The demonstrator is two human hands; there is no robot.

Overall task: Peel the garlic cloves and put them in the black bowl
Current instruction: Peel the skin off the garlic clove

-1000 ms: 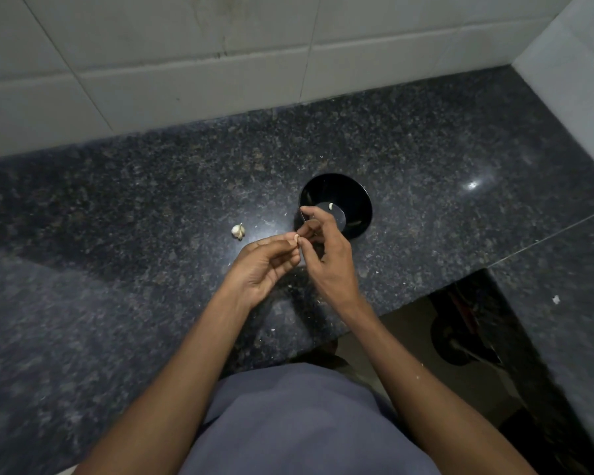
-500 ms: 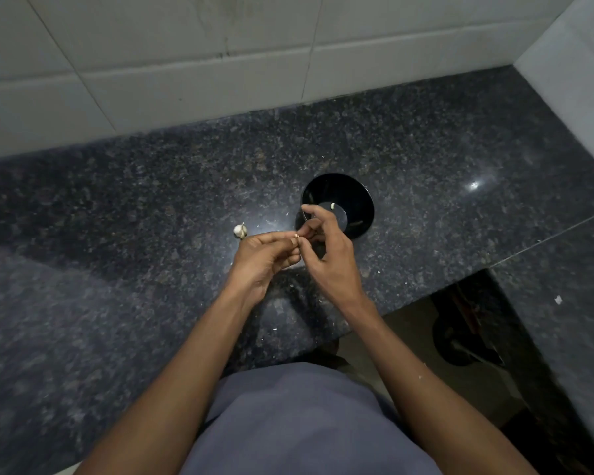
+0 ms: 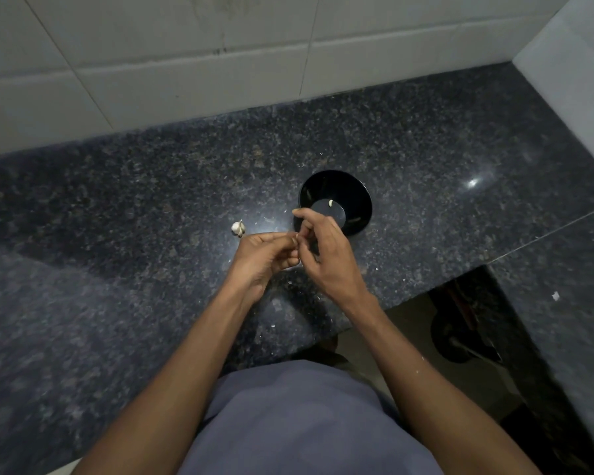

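Over on the left there's a small piece of garlic bulb (image 3: 238, 228) sitting on the dark speckled granite counter (image 3: 117, 207), on its own, a bit to the left of the hands and not touching either of them. A few pale flecks of skin (image 3: 269, 219) are scattered on the stone between it and the bowl.

Next, the left hand (image 3: 264, 257) is held above the counter with its fingers curled in, thumb and forefinger pinched together at the tips. Right at that pinch there's a tiny pale bit, the garlic clove (image 3: 296, 238), wedged between the fingertips of both hands, so it's up off the counter and in front of the bowl's near left rim. It's mostly hidden, so can't tell how much skin is on it.

The right hand (image 3: 326, 255) meets it from the other side, fingers bent, thumb and a finger nipping the same clove, the forefinger lifted and reaching over the bowl's edge.

Just behind the right hand is the black bowl (image 3: 354, 192), upright on the counter, with one small peeled clove (image 3: 330, 202) lying on its flat bottom.

White tiled wall (image 3: 220, 73) runs along the back.
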